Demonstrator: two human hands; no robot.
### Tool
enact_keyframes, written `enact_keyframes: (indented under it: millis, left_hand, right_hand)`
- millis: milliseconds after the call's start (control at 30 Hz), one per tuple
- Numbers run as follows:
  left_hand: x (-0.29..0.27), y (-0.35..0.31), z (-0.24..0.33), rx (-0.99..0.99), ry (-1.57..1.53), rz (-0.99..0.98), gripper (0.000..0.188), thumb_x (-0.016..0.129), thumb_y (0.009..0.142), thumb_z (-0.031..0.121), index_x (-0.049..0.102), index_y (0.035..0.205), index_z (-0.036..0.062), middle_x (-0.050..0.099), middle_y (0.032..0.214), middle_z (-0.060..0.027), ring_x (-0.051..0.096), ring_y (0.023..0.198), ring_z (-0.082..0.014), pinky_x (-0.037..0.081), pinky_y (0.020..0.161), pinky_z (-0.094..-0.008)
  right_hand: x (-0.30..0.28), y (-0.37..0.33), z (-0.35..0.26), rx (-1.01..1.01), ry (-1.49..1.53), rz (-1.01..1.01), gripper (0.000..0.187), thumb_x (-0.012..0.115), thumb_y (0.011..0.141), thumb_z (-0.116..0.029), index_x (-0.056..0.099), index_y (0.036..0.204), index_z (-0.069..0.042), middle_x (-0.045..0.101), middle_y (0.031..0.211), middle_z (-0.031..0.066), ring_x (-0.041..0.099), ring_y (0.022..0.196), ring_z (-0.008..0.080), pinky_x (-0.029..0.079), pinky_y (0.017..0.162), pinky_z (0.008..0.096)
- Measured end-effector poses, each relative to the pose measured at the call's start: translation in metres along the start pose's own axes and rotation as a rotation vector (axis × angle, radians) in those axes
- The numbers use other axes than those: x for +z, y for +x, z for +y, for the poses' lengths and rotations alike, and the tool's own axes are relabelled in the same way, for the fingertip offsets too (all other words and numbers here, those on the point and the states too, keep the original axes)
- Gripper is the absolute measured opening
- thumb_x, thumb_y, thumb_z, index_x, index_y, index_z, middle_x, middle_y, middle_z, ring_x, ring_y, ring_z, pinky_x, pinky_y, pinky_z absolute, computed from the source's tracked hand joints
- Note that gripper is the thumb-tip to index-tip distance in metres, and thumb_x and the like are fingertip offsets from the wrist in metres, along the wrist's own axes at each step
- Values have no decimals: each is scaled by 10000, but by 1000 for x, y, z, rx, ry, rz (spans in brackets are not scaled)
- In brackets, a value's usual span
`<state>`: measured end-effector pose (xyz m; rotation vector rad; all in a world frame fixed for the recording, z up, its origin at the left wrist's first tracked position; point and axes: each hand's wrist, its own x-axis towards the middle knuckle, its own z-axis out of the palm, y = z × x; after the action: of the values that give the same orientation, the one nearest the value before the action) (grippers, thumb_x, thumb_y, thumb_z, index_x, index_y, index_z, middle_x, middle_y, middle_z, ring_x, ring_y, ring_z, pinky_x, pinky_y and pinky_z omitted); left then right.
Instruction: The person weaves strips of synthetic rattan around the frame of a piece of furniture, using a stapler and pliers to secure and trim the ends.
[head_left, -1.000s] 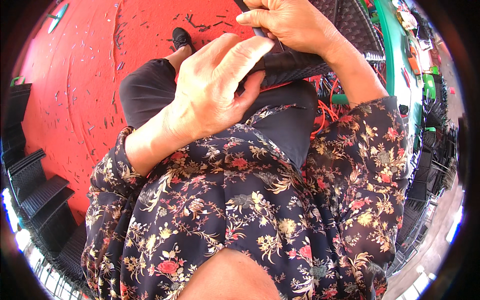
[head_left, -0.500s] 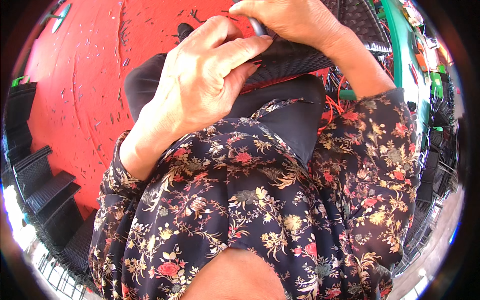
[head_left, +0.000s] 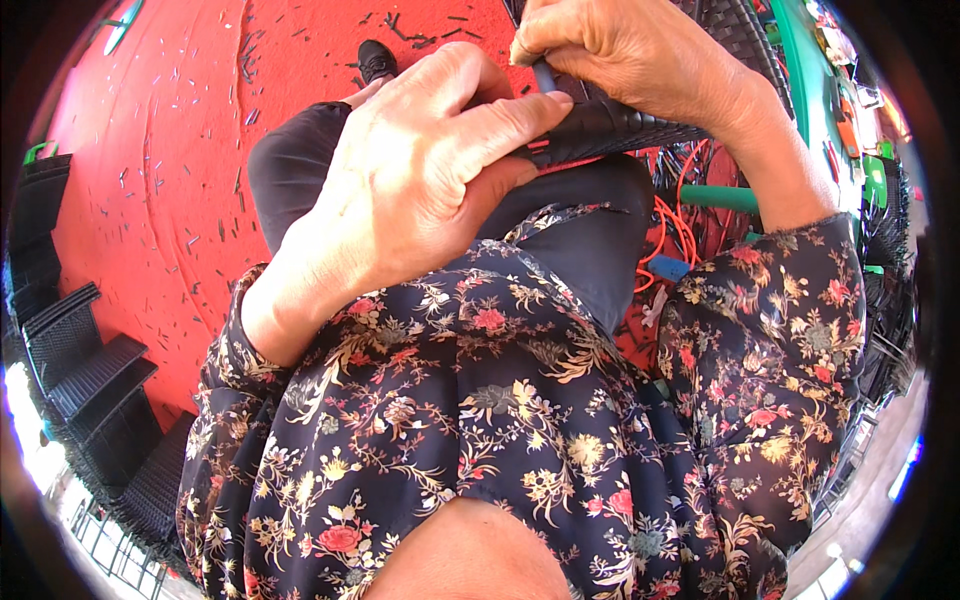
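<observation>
Red floor covering (head_left: 190, 210) is lying below your dark woven piece (head_left: 605, 130)

Your left hand (head_left: 410, 170) is seemingly pinching the near edge of this piece, the forefinger being above and the thumb below, with a narrow gap between them. Your right hand (head_left: 640, 60) is closing its bent fingers around a narrow grey thing (head_left: 543, 77); it is looking smooth and rounded, but what kind it is, the picture is not showing.

The piece is reaching across above your lap and is running out of view at the top. Its flat, shiny black strips are crossing closely, and its near border is looking thicker, like a roll.

Judging by this, the weave is appearing complete where it is showing, while the edge between your hands is probably remaining unfinished. How much is left, your hands are hiding.

Farther out, thin orange cord (head_left: 686, 238) is looping near a round green bar (head_left: 720, 198). Black offcuts (head_left: 392, 24), short and straight, are lying scattered on the matt floor. At the left rim, dark woven panels (head_left: 100, 370) are standing close together.
</observation>
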<state>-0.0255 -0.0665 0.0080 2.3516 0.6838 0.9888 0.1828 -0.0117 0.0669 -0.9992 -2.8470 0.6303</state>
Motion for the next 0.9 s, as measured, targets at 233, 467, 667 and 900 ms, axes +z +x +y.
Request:
enact_keyframes:
  millis: [233, 467, 667, 900]
  left_hand:
    - [-2, -1, 3, -8, 7, -35, 501, 765, 664, 55, 657, 1153, 63, 574, 957, -103, 608, 828, -250, 511, 696, -336]
    - [-2, 0, 5, 34, -46, -5, 483, 755, 694, 64, 653, 1166, 63, 574, 941, -107, 604, 794, -253, 508, 671, -327]
    - [-3, 4, 7, 23, -65, 6, 459, 752, 692, 49, 665, 1143, 54, 571, 937, -113, 606, 792, -251, 506, 660, -325]
    - [2, 7, 10, 25, -104, 43, 457, 741, 696, 26, 663, 1146, 57, 560, 986, -115, 606, 793, -241, 503, 653, -322]
  right_hand:
    - [8, 2, -4, 392, 527, 95, 158, 545, 753, 45, 642, 878, 34, 657, 754, 118, 655, 717, 182, 507, 654, 312]
    - [6, 8, -5, 793, 937, -182, 136, 577, 746, 97, 598, 875, 56, 628, 736, 76, 606, 626, 150, 493, 560, 279]
    - [3, 10, -1, 853, 924, -327, 136, 627, 719, 88, 625, 835, 16, 624, 733, 41, 563, 630, 124, 457, 560, 261]
    - [0, 7, 2, 763, 839, -484, 119, 637, 712, 66, 633, 812, 2, 620, 718, 15, 545, 643, 107, 437, 571, 253]
